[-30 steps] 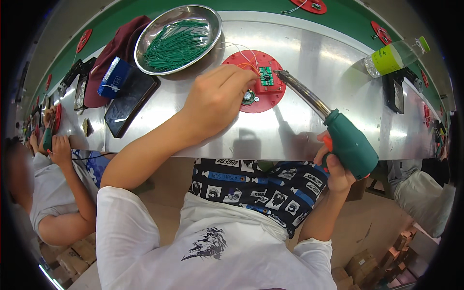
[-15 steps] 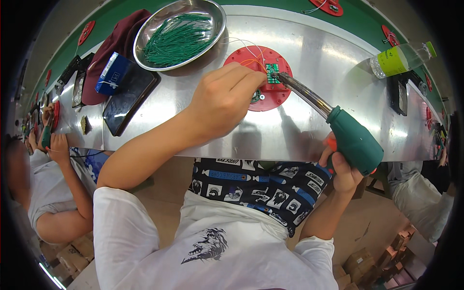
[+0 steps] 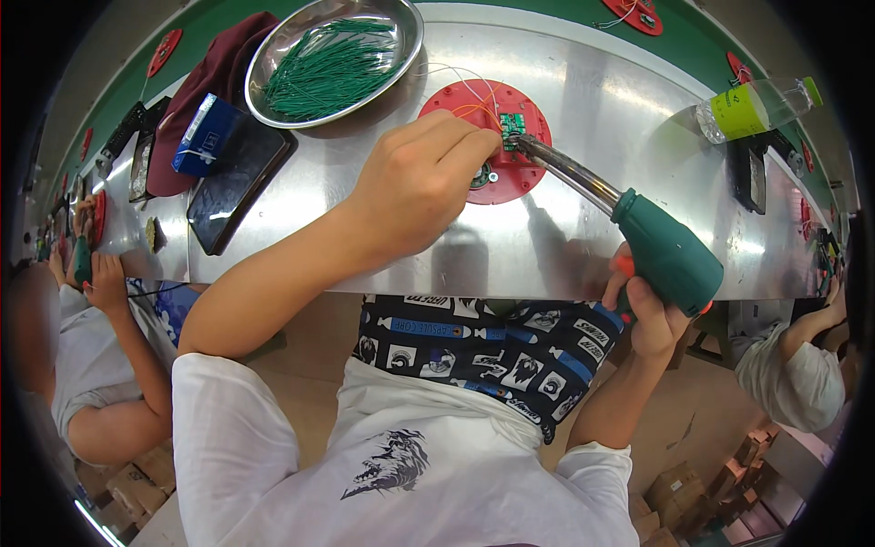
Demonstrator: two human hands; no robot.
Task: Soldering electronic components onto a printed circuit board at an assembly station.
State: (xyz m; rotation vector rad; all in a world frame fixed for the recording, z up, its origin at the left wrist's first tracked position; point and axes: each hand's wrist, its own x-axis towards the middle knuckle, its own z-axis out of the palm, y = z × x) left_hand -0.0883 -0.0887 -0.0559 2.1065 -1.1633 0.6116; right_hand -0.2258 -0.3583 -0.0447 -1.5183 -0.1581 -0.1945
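On the metal bench lies a round red plastic disc (image 3: 519, 187) carrying a small green circuit board (image 3: 512, 120), with thin orange and white wires running to it. My left hand (image 3: 424, 173) is closed in a pinch at the board's left edge; whatever sits between its fingertips is hidden. From the right, my right hand (image 3: 649, 314) grips a soldering gun (image 3: 670, 251) with a green body and an orange trigger. Its long metal barrel slants up and left, and the tip meets the lower part of the board, close to my left fingertips.
A steel bowl (image 3: 415, 56) of cut green wires (image 3: 333, 73) stands at the far left, beside a maroon cap (image 3: 196, 105), a blue box (image 3: 208, 137) and a dark tablet-like device (image 3: 232, 196). A clear bottle (image 3: 770, 108) lies at right. Other people sit on both sides.
My hands and the soldering gun hold nearly the same pose at the board. The whole view has shifted slightly. At the far right, a co-worker's forearm has come into sight.
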